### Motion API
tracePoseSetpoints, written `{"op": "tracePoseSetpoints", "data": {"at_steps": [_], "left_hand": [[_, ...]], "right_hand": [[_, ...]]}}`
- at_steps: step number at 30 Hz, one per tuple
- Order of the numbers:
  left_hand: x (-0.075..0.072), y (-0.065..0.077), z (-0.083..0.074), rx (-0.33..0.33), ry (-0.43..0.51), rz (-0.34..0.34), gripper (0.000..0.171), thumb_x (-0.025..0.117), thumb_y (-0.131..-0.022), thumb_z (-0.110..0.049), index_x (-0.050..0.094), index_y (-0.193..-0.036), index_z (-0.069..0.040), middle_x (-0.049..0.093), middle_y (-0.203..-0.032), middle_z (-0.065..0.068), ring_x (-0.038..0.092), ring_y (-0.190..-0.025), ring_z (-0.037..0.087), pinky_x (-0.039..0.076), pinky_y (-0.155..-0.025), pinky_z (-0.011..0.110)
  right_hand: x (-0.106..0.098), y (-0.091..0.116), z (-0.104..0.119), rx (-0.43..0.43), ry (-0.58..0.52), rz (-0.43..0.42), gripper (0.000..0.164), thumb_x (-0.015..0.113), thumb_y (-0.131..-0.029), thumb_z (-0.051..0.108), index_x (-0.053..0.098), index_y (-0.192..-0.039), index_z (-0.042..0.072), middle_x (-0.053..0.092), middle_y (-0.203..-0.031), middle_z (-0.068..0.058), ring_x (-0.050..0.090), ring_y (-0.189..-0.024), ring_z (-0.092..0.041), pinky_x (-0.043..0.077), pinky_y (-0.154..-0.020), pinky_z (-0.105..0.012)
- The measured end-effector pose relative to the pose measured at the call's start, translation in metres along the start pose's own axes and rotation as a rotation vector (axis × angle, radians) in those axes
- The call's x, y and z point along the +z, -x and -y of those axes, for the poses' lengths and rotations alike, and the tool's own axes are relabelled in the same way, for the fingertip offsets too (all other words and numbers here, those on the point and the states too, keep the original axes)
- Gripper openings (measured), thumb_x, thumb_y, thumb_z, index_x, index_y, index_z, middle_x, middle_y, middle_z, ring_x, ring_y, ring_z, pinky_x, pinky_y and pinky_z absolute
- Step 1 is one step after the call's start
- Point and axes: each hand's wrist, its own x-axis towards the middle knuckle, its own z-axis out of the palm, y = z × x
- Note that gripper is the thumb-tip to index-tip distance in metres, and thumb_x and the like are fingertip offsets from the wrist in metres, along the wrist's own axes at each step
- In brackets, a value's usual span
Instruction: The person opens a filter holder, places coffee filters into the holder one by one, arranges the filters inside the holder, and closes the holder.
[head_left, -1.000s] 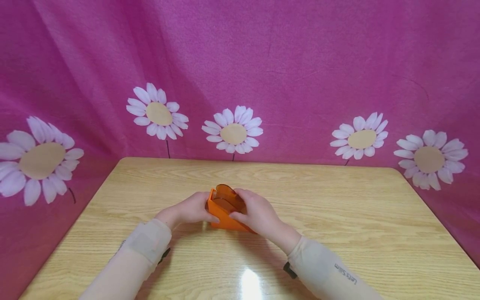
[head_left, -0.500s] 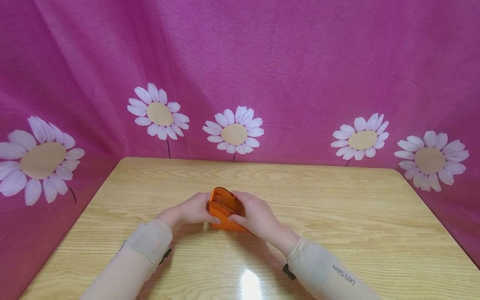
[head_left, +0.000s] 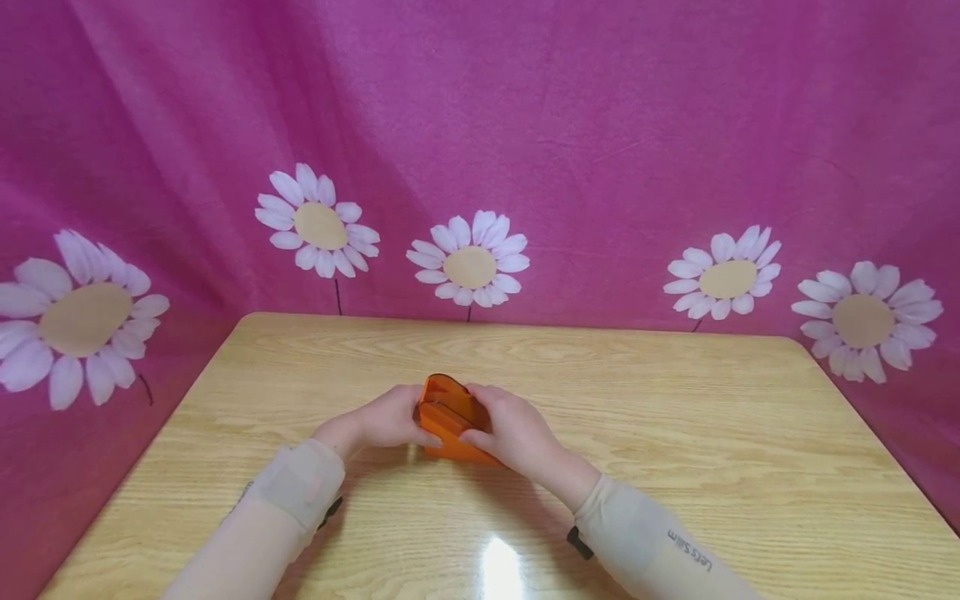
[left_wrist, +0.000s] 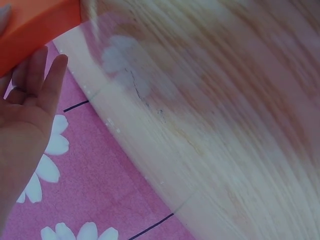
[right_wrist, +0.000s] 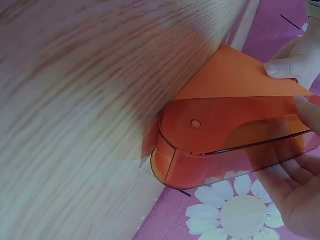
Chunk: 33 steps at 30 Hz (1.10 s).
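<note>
An orange plastic box [head_left: 457, 450] with a see-through orange cover [head_left: 442, 385] is between both hands, close over the wooden table. In the right wrist view, the cover [right_wrist: 182, 120] has a rounded end with a small round hole and two parallel sides; the solid orange wedge of the box [right_wrist: 225, 75] shows behind it. My left hand [head_left: 386, 417] grips the box's left end, thumb on the near face. The right hand [head_left: 521, 429] pinches the cover's two sides, its thumb on the near side. Through the tinted cover, right fingers [right_wrist: 282, 155] show on the far side.
A light wood-grain table [head_left: 637, 400] with rounded back corners lies beneath. Behind and beside it hangs a magenta cloth [head_left: 585, 150] printed with white daisies. Sleeves [head_left: 300, 483] cover both forearms, with a dark wrist-camera piece [head_left: 579, 542] under the right one.
The see-through cover has shifted left and down, so its upper edge now lines up with the box's left end. The right hand moved slightly with it; the left hand stays put.
</note>
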Motion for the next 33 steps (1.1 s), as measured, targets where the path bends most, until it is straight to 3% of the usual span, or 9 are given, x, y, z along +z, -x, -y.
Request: {"op": "tracePoseSetpoints", "data": {"at_steps": [11,21,33], "left_hand": [[0.005,-0.011,-0.002,0.01,-0.03,-0.022,0.04,0.077,-0.086,-0.004,0.06,-0.121,0.0,0.067,-0.107,0.002,0.061,-0.095,0.015,0.046,-0.095,0.037],[0.014,-0.023,-0.01,0.01,-0.051,-0.105,0.042,0.077,-0.086,-0.003,0.059,-0.124,0.0,0.068,-0.113,0.007,0.065,-0.105,0.022,0.048,-0.097,0.039],[0.027,-0.045,-0.02,-0.087,-0.278,-0.216,0.04,0.08,-0.086,-0.018,0.064,-0.12,-0.005,0.067,-0.1,0.002,0.061,-0.092,0.02,0.051,-0.084,0.036]], "right_hand": [[-0.006,-0.002,-0.009,0.062,-0.014,0.001,0.053,0.081,-0.084,0.01,0.058,-0.129,-0.006,0.066,-0.119,-0.018,0.064,-0.103,-0.031,0.05,-0.093,-0.045],[-0.015,-0.003,-0.019,0.084,0.006,-0.016,0.055,0.08,-0.084,0.01,0.057,-0.132,-0.007,0.066,-0.119,-0.02,0.064,-0.103,-0.033,0.05,-0.092,-0.047],[-0.028,-0.006,-0.036,0.151,0.064,-0.011,0.055,0.078,-0.087,0.012,0.056,-0.132,-0.009,0.066,-0.118,-0.022,0.065,-0.101,-0.033,0.051,-0.089,-0.047]]}}
